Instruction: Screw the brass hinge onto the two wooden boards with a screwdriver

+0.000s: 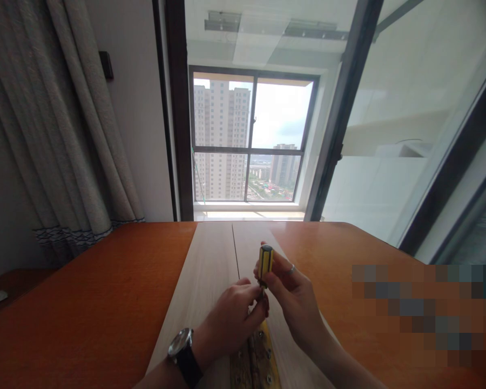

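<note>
My right hand [294,289], with a ring on one finger, grips the yellow and black handle of a small screwdriver [265,260]. The screwdriver stands nearly upright, handle up. Just below the handle, my left hand [237,308] is closed in a pinch around the lower end of the tool; what lies between its fingertips is hidden. A black-strapped watch [181,343] sits on the left wrist. Under both hands is a worn, yellow-brown strip [249,364] with several screws in it, lying on pale boards [202,275] with a dark seam between them.
The boards rest on a reddish-brown wooden table [146,286]. A grey curtain [76,135] hangs at the left. Behind the table are a dark-framed glass door [340,124] and a window [281,119]. A pixelated patch covers part of the table's right side.
</note>
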Demonstrator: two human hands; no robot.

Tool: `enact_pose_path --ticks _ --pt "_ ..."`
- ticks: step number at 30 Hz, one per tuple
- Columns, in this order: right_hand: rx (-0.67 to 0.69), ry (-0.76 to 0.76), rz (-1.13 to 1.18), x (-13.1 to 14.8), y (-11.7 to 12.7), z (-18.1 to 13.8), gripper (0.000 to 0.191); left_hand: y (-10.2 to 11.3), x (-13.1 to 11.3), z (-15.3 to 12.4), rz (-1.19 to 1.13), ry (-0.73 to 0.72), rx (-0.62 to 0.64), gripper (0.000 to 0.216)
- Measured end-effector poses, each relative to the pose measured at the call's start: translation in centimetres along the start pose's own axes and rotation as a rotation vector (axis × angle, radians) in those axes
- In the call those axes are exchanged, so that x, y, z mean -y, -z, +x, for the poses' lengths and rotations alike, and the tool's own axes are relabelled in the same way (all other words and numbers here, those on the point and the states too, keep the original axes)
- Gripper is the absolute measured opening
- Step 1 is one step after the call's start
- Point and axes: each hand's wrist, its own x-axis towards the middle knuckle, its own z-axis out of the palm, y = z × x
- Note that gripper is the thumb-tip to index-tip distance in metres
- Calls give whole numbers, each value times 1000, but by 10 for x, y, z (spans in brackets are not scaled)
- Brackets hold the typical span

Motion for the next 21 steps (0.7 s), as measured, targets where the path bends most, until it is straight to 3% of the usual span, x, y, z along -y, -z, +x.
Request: enact_pose_path --ticks 10,21 --pt "96 -27 52 5 1 1 35 1 0 0 19 11 -2 15" --pt "-9 -28 -43 3 -4 1 34 -1 4 0 35 5 22 16"
